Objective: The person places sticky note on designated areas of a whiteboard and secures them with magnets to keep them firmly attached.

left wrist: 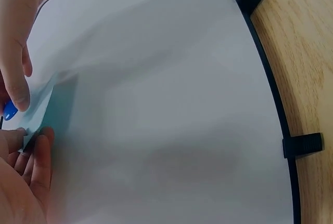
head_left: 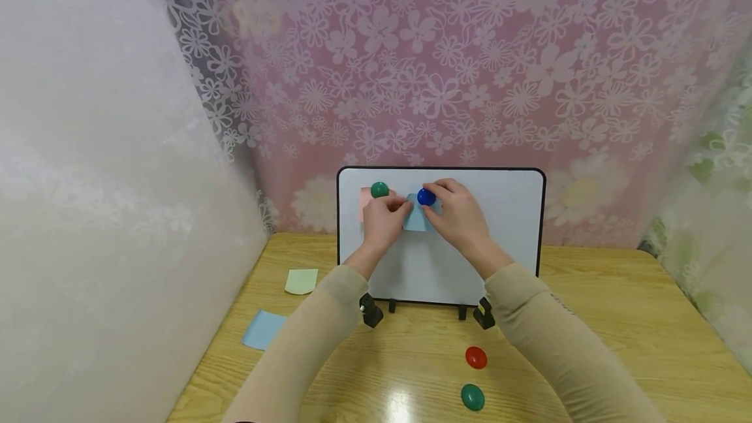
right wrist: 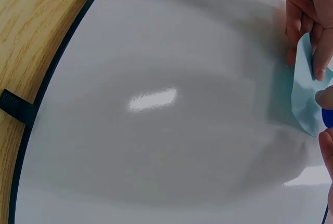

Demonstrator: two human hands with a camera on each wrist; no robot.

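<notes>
Upright on the table stands a small whiteboard with a black frame. A light blue sticky note is against its upper part, its lower edge lifted off the surface in both wrist views. My left hand pinches the note's left edge between thumb and fingers. At the note's upper right, my right hand holds a round blue magnet between thumb and index finger. To the left, a pink note is on the board beneath a green magnet, partly hidden by my left hand.
On the wooden table, a pale green note and another blue note lie at the left. A red magnet and a second green magnet lie in front of the board. Black feet support the board.
</notes>
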